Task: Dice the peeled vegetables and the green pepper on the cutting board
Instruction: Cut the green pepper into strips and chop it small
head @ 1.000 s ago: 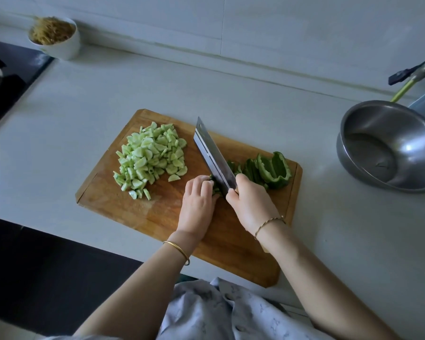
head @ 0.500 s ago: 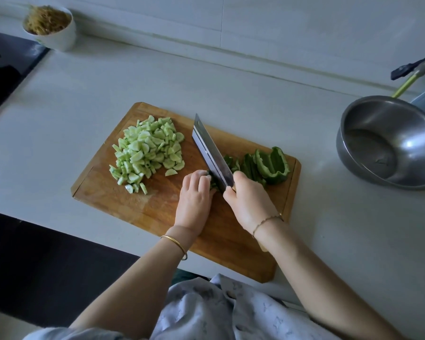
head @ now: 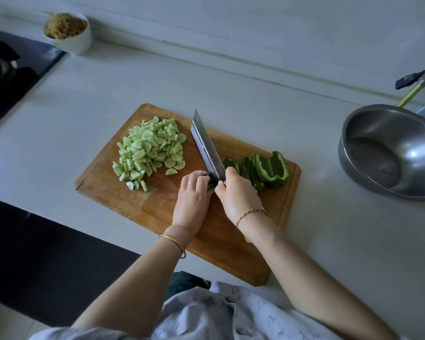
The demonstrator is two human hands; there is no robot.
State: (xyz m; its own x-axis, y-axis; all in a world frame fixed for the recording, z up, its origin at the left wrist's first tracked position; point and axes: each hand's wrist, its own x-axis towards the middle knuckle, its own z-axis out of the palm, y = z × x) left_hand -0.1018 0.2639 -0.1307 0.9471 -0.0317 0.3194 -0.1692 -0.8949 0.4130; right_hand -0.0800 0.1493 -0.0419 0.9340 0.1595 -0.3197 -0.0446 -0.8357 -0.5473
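Knife (head: 206, 148) leftward on pepper (head: 271, 168) (steel bowl (head: 353, 168) nearby)

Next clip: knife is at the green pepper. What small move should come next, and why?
Likely a downward cut with the cleaver, gripped by the right hand: its blade sits across the pepper strips beside the left hand, whose curled fingers hold them down. The pale pile is already diced; the large pepper piece is uncut.

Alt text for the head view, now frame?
A person's right hand grips a cleaver over green pepper that the left hand steadies on a wooden cutting board. Pale diced vegetable is piled at its left; a steel bowl sits right.
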